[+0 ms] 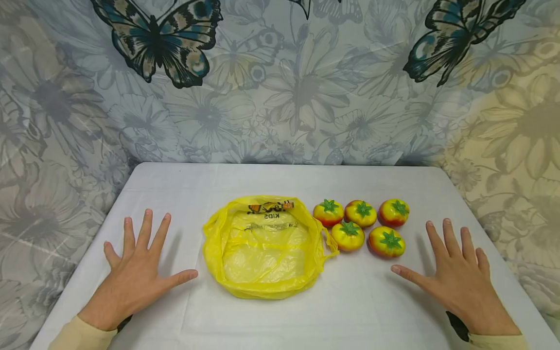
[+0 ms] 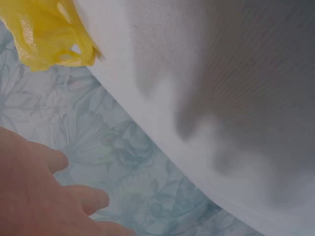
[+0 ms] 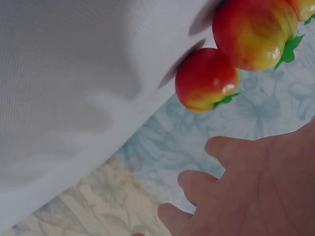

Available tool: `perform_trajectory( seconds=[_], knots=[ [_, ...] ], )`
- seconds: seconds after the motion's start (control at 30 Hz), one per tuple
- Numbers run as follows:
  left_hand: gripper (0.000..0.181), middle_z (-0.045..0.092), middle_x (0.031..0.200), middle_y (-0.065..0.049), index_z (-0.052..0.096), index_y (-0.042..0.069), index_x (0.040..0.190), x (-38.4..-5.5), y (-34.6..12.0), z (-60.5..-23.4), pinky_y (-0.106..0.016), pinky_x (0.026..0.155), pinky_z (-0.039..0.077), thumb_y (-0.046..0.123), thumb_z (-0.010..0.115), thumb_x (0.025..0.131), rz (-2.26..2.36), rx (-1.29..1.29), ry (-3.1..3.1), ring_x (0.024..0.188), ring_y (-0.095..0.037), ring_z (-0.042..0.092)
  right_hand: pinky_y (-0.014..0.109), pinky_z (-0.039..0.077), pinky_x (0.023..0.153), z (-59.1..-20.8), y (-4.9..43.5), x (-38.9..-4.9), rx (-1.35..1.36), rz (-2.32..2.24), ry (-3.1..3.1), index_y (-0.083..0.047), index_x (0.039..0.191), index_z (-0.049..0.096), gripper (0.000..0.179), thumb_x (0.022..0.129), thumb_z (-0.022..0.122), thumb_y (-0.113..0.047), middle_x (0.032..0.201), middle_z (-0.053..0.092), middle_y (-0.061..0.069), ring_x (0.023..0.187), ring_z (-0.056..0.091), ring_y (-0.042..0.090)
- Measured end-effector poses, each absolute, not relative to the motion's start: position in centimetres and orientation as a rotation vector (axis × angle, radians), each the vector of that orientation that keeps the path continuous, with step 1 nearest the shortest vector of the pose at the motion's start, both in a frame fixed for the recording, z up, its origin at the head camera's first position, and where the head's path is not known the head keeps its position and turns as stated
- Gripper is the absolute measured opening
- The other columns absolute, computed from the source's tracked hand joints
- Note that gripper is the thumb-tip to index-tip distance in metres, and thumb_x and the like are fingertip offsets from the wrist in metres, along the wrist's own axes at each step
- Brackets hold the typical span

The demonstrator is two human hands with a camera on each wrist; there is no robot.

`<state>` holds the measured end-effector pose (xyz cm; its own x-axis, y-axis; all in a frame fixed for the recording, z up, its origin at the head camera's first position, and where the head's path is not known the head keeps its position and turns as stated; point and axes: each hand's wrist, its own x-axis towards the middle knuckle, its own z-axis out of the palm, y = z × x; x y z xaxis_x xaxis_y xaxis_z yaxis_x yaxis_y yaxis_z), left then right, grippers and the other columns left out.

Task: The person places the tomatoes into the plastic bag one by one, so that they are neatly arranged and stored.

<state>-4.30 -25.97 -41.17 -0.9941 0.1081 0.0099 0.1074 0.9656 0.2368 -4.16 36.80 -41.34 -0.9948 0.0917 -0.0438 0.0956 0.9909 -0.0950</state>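
Observation:
A yellow plastic bag lies mid-table with its mouth spread wide and its rim rolled into a ring. Right beside it sit several red-and-yellow toy tomatoes with green leafy tops, some touching one another. My left hand hovers left of the bag, fingers spread, holding nothing. To the right of the tomatoes, my right hand is likewise spread and holds nothing. The left wrist view catches part of the bag beyond the left fingers. Two tomatoes show large near the right fingers in the right wrist view.
A white cloth covers the table, which has rounded back corners. Behind and at both sides hangs a patterned curtain with flowers and butterflies. The bag's twisted handle reaches to the nearest tomatoes.

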Motion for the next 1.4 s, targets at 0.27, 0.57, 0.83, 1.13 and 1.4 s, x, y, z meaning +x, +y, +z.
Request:
perform_trajectory(
  seconds=[0.27,0.57,0.83,1.13,1.4],
  knots=[
    [0.133,-0.029,0.179,-0.006,-0.008,0.029,0.175,-4.6,-25.7,-41.0,-0.102,0.099,0.003,0.088,0.067,0.083,0.428,0.181,3.099,0.160,-0.062,-0.022,0.088,0.011,0.114,-40.9,36.0,-4.2,0.096,-0.146,3.114,-0.009,0.175,0.003,0.137,0.083,0.066,-0.088,0.176,-0.010,0.034,0.158,-0.004,0.069],
    [0.129,-0.026,0.180,-0.005,-0.006,0.029,0.175,-5.4,-24.1,-40.4,-0.099,0.101,0.012,0.089,0.064,0.086,0.478,0.219,3.079,0.164,-0.054,-0.022,0.087,0.019,0.113,-40.7,34.7,-4.4,0.025,-0.165,3.140,-0.010,0.175,0.005,0.136,0.082,0.068,-0.088,0.178,-0.008,0.031,0.159,0.001,0.067],
    [0.123,-0.023,0.181,-0.007,-0.011,0.032,0.174,-7.0,-21.5,-39.8,-0.094,0.107,0.020,0.090,0.057,0.089,0.543,0.268,3.031,0.166,-0.055,-0.009,0.088,0.025,0.112,-40.5,33.2,-5.0,-0.039,-0.154,3.163,-0.010,0.175,0.015,0.135,0.080,0.068,-0.089,0.179,0.000,0.031,0.158,0.013,0.065],
    [0.112,0.002,0.182,-0.023,-0.002,0.021,0.176,-8.5,-19.1,-39.9,-0.074,0.109,0.048,0.082,0.052,0.098,0.652,0.317,2.986,0.159,-0.055,0.033,0.086,0.040,0.102,-40.0,31.6,-5.4,-0.143,-0.163,3.202,-0.013,0.172,0.032,0.124,0.081,0.069,-0.089,0.177,0.020,0.031,0.144,0.041,0.064],
    [0.107,0.018,0.178,-0.030,0.004,0.014,0.176,-9.8,-17.3,-39.9,-0.072,0.115,0.045,0.066,0.062,0.103,0.747,0.275,2.937,0.151,-0.057,0.045,0.075,0.056,0.087,-39.4,30.7,-6.0,-0.193,-0.184,3.233,-0.009,0.163,0.047,0.108,0.080,0.089,-0.064,0.151,0.050,0.036,0.123,0.058,0.058]
  ],
)
